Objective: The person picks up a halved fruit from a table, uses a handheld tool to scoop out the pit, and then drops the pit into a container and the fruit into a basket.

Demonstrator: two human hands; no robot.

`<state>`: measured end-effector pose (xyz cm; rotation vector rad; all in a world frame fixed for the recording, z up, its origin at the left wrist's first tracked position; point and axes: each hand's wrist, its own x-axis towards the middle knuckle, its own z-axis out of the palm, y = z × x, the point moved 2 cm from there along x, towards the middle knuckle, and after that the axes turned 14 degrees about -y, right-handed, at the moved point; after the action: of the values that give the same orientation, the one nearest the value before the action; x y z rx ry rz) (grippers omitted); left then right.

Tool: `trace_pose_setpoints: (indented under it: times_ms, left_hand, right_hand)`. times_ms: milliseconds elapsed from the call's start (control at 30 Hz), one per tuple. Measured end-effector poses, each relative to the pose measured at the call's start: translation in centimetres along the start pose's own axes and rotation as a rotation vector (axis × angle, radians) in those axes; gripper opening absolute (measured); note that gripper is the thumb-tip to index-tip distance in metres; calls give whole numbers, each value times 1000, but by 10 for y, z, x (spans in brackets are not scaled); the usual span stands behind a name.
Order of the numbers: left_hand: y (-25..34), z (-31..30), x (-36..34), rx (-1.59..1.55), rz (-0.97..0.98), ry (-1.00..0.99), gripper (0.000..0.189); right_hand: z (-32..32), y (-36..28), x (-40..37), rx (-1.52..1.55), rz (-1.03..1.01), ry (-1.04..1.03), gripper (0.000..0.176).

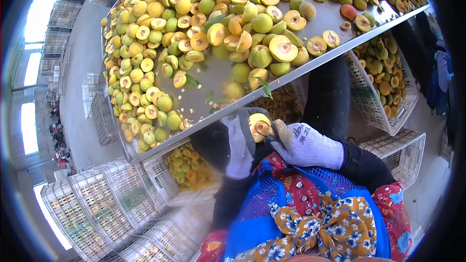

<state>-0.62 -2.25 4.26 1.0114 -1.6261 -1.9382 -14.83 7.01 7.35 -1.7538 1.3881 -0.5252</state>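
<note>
In front of my body, just below the table edge, I hold a cut apricot half (pixel 258 122) with yellow flesh and a brown centre facing up. My left hand (pixel 240 143), in a lilac glove with dark grey fingers, is closed around its left side. The bent thumb and fingers of my right hand (pixel 308 144), gloved alike, press on the right edge by the brown centre. Whether a loose pit sits between those fingers is hidden. Above, many whole and halved apricots (pixel 283 48) lie heaped on the metal table (pixel 208 75).
The table's raised metal rim (pixel 310 65) runs just beyond my hands. A crate of apricot halves (pixel 383 116) stands tilted at right; another filled crate (pixel 162 177) is below left. Stacked white crates (pixel 107 194) stand at left. Small pits and leaves (pixel 191 81) litter the tabletop.
</note>
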Motion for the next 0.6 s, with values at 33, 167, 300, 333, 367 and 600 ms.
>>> trace_pose_setpoints:
  times_ms: [33,167,300,333,367,600]
  left_hand:
    - [-6,1,-1,36,35,22,44]
    - [-5,12,-1,-11,-26,161,45]
    - [-6,18,-1,212,222,103,41]
    - [-8,16,0,29,185,17,41]
    - [-10,15,1,-154,148,-69,40]
    - [-11,16,14,78,22,-155,38]
  right_hand:
    - [2,1,0,26,7,-7,33]
    - [8,8,3,-76,-289,165,30]
    - [-4,7,-1,1557,181,-442,37]
    - [4,18,-6,1887,283,-544,35]
    - [10,23,-5,2053,206,-644,35]
    - [12,23,-10,1982,341,-541,34]
